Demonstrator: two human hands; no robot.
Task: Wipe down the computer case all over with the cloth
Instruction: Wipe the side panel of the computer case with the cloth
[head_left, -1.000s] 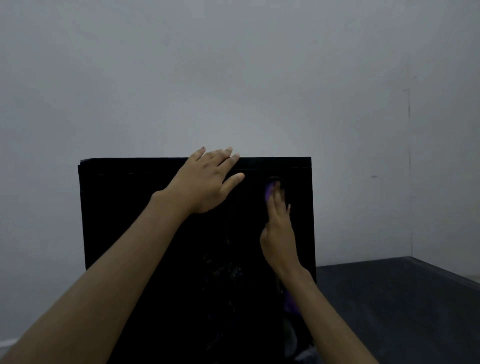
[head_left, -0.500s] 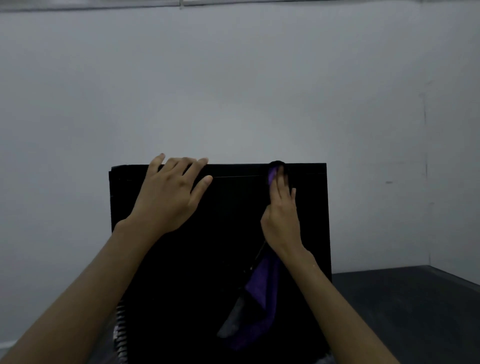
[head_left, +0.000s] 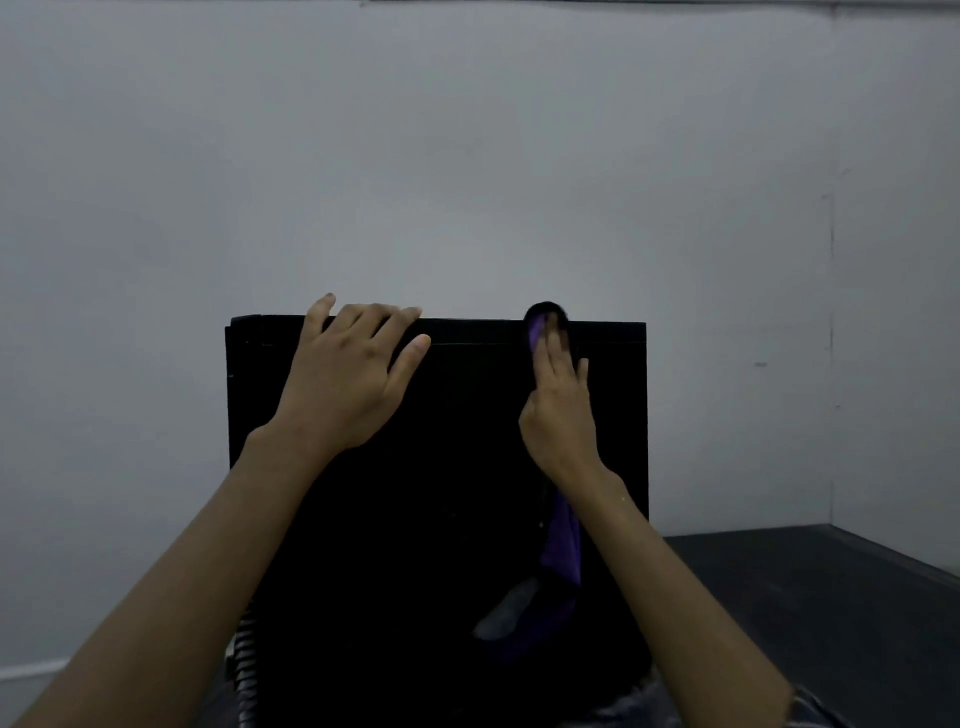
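The black computer case (head_left: 452, 467) stands upright in front of me, its broad side panel facing the camera. My left hand (head_left: 348, 379) lies flat on the panel near the upper left, with its fingers hooked over the top edge. My right hand (head_left: 561, 410) presses the purple cloth (head_left: 563, 551) against the panel with straight fingers at the top edge, right of centre. A bit of cloth shows past my fingertips, and the rest hangs down under my wrist.
A plain grey wall (head_left: 467, 156) rises directly behind the case. A dark surface (head_left: 810, 597) extends to the right of the case up to a wall corner. A ribbed strip (head_left: 247, 654) shows at the case's lower left.
My right hand has slid the cloth up the panel to the top edge. My left hand shifted left along the top edge. The view has tilted so the case sits more to the right.
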